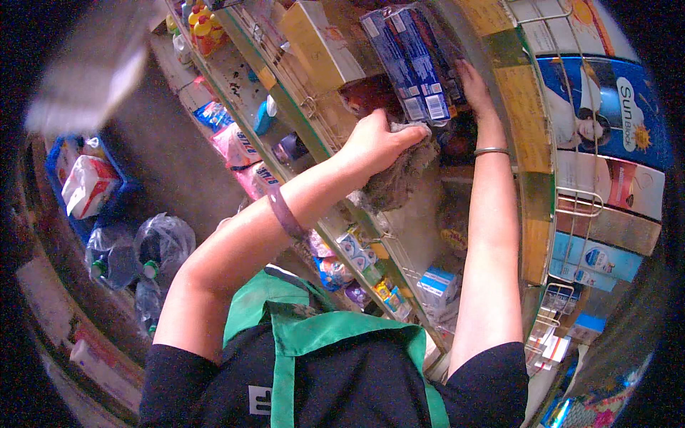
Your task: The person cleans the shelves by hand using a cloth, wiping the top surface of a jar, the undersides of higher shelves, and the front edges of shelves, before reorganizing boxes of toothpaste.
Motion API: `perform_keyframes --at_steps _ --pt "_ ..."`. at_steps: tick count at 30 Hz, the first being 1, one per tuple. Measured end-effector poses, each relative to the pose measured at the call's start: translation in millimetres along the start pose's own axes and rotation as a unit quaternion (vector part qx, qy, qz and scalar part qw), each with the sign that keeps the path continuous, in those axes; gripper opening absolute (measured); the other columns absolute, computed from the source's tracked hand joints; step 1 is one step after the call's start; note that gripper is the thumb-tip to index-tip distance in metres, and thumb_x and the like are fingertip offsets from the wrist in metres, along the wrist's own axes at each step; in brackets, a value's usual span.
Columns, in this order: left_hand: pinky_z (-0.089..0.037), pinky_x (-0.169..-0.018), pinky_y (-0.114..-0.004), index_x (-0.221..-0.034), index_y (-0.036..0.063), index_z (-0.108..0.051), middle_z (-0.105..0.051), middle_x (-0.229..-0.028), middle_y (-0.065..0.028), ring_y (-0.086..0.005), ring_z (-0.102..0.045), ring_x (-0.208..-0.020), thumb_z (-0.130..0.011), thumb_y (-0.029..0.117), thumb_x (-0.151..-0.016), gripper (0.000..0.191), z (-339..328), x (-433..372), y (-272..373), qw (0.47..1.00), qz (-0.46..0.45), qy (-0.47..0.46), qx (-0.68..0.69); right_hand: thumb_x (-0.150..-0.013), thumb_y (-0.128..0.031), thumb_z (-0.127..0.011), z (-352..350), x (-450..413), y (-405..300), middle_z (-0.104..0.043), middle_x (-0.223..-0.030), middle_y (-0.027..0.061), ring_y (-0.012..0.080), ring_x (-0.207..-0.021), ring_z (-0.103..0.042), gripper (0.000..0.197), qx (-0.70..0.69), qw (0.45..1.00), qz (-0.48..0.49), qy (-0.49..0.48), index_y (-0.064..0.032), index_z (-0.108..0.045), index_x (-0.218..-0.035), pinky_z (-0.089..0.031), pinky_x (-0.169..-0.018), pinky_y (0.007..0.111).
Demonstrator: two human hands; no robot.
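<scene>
My left hand (381,140) grips a bunched grey cloth (401,176), its thumb pressed over the top. The cloth hangs above the shelf board, in front of a pack of dark blue boxes (409,64) in clear wrap. Alongside the pack's right side reaches my right hand (475,91), its fingers partly out of sight. Whether those fingers grip the pack or only rest by it is unclear. A tan cardboard box (321,48) stands left of the pack, with a dark reddish package (372,96) below it.
A glass-edged upper shelf with wire dividers (580,208) holds several product boxes (604,112) at right. Pink bagged goods (238,144) and yellow-capped bottles (203,27) line a lower shelf. Wrapped bottles (163,241) and a blue basket (120,166) are at left.
</scene>
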State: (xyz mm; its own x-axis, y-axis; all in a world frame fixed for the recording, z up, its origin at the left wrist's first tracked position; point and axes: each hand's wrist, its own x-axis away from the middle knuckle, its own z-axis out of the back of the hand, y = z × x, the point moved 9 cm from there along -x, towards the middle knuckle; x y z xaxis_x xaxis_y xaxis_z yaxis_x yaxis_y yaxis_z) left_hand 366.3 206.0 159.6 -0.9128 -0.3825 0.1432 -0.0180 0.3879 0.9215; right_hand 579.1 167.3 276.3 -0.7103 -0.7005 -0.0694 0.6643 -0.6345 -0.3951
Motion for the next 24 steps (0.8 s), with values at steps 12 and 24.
perform_keyframes --at_steps 12,24 --pt "-0.046 -0.078 -0.037 -0.101 -0.0036 -0.057 -0.062 -0.091 -0.0210 -0.0292 -0.061 -0.088 -0.063 0.038 -0.075 0.050 10.0 -32.6 38.4 0.981 -0.092 0.039 -0.166 -0.082 -0.022 -0.061 32.8 4.4 -9.0 -0.060 -0.092 0.0104 0.0203 -0.086 -0.057 0.025 0.268 0.920 0.231 0.170 -0.0017 -0.062 -0.096 -0.042 -0.080 0.028" --pt "-0.052 -0.062 -0.035 -0.092 -0.0016 -0.060 -0.064 -0.084 -0.0110 -0.0221 -0.063 -0.066 -0.068 0.034 -0.074 0.040 -25.5 -53.0 26.6 0.963 0.081 -0.083 0.243 -0.083 -0.018 -0.058 19.1 -21.1 49.4 -0.059 -0.090 0.0054 0.0141 -0.085 -0.054 0.021 -0.050 0.993 0.061 0.082 -0.0012 -0.060 -0.095 -0.042 -0.077 0.026"
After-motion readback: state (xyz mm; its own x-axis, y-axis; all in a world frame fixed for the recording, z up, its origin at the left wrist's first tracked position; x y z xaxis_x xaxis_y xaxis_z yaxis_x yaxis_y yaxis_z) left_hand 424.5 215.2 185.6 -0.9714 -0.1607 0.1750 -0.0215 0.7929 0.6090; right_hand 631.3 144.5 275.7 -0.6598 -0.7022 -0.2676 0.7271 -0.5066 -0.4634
